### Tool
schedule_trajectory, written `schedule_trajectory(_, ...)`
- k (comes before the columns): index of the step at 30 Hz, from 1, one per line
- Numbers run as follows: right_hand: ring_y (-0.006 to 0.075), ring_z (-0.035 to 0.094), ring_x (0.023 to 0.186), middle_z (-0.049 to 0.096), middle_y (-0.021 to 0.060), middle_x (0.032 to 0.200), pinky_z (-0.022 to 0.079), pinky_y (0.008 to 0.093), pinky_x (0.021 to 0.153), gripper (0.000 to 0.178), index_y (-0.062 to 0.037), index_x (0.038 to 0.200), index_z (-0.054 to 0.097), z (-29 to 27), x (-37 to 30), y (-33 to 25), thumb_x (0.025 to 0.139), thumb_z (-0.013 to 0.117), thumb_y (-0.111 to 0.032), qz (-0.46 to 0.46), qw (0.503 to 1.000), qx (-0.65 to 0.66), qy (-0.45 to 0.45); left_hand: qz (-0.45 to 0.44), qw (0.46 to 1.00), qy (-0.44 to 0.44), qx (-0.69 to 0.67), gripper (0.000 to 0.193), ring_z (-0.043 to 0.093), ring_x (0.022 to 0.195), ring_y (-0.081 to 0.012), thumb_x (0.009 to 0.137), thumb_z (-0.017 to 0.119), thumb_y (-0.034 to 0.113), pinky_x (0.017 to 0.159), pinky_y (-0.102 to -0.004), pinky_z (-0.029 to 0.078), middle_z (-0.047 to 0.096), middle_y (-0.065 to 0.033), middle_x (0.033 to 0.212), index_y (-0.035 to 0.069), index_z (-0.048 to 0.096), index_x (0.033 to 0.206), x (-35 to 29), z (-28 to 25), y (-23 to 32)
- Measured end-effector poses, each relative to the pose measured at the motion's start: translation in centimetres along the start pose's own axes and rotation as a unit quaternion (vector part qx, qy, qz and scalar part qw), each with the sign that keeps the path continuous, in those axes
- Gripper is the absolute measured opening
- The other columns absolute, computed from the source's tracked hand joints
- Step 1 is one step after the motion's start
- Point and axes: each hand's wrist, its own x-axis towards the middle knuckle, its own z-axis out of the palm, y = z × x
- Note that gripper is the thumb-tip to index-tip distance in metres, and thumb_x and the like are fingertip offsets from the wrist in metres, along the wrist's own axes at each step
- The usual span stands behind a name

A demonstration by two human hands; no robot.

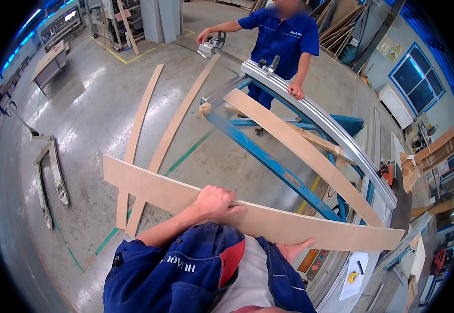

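The left hand [216, 202] is clamped on the long board [284, 225], across the body; the right hand [293, 250] is below, its grip I cannot tell. The board's left end may dip, being far from both hands.

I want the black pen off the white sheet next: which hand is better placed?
The right hand, probably: it is at the lower edge of the board, nearer the pen and sheet. The left hand grips the upper edge, farther away. The right hand's hold is partly hidden.
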Motion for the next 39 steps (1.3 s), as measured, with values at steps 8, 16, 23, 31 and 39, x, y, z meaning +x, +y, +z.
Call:
schedule_trajectory(8,0.0279,0.037,0.134,0.038,0.0044,0.148,0.026,0.0491,0.112,0.084,-0.0187,0.147,0.033,0.7,-0.2,0.1,0.088,0.026,-0.078,-0.031,0.999,-0.014,0.023,0.008,1.0,0.009,0.002,0.05,0.065,0.064,-0.0316,0.082,0.061,0.055,0.056,-0.0423,0.051,0.065,-0.0124,0.067,0.008,0.065,0.068,0.2,-0.1,0.2)
schedule_trajectory(16,0.027,0.034,0.136,0.035,0.0035,0.15,0.025,0.0495,0.112,0.086,-0.0199,0.147,0.032,0.6,-0.6,0.3,0.086,0.026,-0.08,-0.013,0.999,-0.028,0.043,0.01,1.0,0.005,-0.001,0.045,0.063,0.064,-0.0308,0.079,0.067,0.049,0.055,-0.0418,0.05,0.062,-0.0108,0.066,0.007,0.061,0.066,-0.1,0.5,0.0)
schedule_trajectory(23,0.0283,0.033,0.136,0.034,0.0044,0.15,0.024,0.0516,0.112,0.091,-0.0199,0.147,0.031,0.0,-0.3,0.4,0.083,0.027,-0.083,-0.008,0.998,-0.051,0.033,-0.004,1.0,-0.003,-0.005,0.046,0.063,0.066,-0.0302,0.079,0.067,0.05,0.056,-0.0415,0.049,0.061,-0.0095,0.067,0.006,0.06,0.066,-0.3,0.3,0.0)
schedule_trajectory(31,0.0296,0.033,0.136,0.033,0.0069,0.151,0.024,0.0532,0.111,0.093,-0.0197,0.147,0.032,0.5,-1.1,0.0,0.081,0.029,-0.085,0.023,0.995,-0.076,0.062,-0.003,1.0,-0.013,-0.004,0.049,0.063,0.067,-0.0303,0.081,0.063,0.053,0.057,-0.0411,0.049,0.061,-0.0094,0.068,0.006,0.06,0.067,-0.4,0.7,-0.2)
schedule_trajectory(39,0.0292,0.033,0.136,0.033,0.0079,0.15,0.025,0.0529,0.111,0.094,-0.0187,0.148,0.031,-0.7,-0.2,-0.1,0.081,0.032,-0.084,0.018,0.996,-0.084,0.038,0.0,0.999,0.027,-0.03,0.048,0.063,0.067,-0.0305,0.079,0.065,0.052,0.058,-0.0406,0.05,0.061,-0.0101,0.067,0.006,0.06,0.065,-0.7,0.7,-0.5)
